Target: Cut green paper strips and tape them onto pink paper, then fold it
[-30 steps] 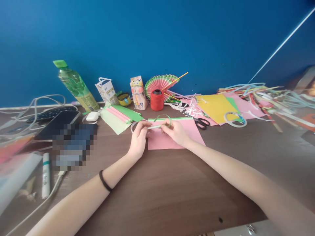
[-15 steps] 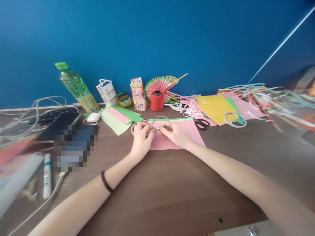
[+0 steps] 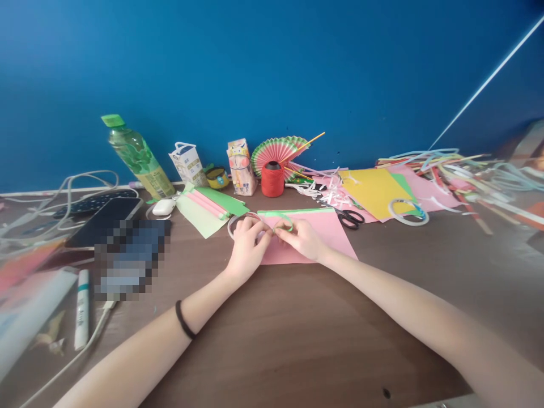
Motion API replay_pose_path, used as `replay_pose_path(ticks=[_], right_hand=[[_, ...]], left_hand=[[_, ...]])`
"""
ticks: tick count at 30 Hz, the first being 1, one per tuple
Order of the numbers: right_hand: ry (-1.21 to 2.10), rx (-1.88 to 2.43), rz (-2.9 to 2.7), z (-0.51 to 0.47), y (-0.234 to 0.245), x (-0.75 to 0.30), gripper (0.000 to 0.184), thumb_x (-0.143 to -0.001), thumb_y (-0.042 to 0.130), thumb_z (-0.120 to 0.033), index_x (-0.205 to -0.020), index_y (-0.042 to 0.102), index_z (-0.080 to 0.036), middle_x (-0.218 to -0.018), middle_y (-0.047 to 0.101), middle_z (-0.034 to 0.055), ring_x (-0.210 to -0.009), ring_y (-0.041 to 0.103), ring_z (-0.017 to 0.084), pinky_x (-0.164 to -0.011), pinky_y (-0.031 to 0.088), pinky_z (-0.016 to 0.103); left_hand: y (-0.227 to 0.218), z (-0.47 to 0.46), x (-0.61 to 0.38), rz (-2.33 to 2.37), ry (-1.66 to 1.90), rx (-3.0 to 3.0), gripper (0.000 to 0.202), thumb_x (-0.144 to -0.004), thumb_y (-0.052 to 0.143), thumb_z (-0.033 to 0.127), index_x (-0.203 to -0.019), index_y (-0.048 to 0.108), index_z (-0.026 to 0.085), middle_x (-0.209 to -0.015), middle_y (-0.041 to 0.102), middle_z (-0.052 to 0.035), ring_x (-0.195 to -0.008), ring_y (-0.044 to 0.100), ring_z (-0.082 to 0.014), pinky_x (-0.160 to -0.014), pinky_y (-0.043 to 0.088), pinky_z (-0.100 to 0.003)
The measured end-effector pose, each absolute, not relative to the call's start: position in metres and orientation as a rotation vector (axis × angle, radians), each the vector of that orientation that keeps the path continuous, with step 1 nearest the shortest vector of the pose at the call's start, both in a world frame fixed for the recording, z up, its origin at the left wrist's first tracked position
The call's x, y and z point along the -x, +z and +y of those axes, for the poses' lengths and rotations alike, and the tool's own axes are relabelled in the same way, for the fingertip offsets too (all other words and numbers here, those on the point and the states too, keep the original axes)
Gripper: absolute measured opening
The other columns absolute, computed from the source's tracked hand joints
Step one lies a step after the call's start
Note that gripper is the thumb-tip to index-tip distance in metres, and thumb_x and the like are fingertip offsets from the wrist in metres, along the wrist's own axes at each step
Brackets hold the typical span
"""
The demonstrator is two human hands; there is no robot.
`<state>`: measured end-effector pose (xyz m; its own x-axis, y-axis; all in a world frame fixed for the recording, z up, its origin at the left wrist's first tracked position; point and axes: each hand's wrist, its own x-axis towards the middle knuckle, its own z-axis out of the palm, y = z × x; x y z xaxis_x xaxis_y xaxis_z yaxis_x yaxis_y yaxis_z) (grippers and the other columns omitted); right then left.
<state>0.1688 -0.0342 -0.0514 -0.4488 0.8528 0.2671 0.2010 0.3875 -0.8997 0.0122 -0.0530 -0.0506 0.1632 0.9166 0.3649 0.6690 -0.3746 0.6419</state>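
Observation:
My left hand (image 3: 249,243) and my right hand (image 3: 304,241) meet above a pink sheet of paper (image 3: 334,241) with a green strip along its far edge. Their fingertips pinch close together, almost touching. A narrow green strip (image 3: 283,215) curls up in a small loop over the right fingers, and both hands seem closed on it. Its ends are hidden by the fingers. Against the back of my left hand, a pale ring like a tape roll (image 3: 232,225) shows in part. Black-handled scissors (image 3: 352,220) lie just right of the pink sheet.
Behind stand a red thread spool (image 3: 272,180), a pleated paper fan (image 3: 272,152), a decorated carton (image 3: 240,170) and a leaning green bottle (image 3: 138,156). Yellow paper (image 3: 368,190) and a white ring (image 3: 408,213) lie right. At left are phones and a marker (image 3: 82,311).
My fingertips have come closer together and dipped slightly. The green strip now loops more tightly over the right fingers. The whole view has shifted a little.

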Motion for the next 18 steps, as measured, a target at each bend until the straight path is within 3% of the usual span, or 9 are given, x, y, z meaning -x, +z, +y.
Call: replay_pose_path(ticks=[18], right_hand=[[1.164, 0.885, -1.886, -0.0309, -0.0556, -0.1698, 0.03, -0.084, 0.044, -0.037, -0.061, 0.046, -0.019, -0.053, 0.048, -0.0025, -0.052, 0.046, 0.011, -0.056, 0.04, 0.027]], left_hand=[[-0.0492, -0.0548, -0.0124, 1.553, 0.937, -2.236, 0.018, -0.082, 0.044, 0.024, -0.067, 0.053, 0.019, -0.08, 0.052, -0.0035, -0.086, 0.043, -0.0207, -0.081, 0.034, -0.037]])
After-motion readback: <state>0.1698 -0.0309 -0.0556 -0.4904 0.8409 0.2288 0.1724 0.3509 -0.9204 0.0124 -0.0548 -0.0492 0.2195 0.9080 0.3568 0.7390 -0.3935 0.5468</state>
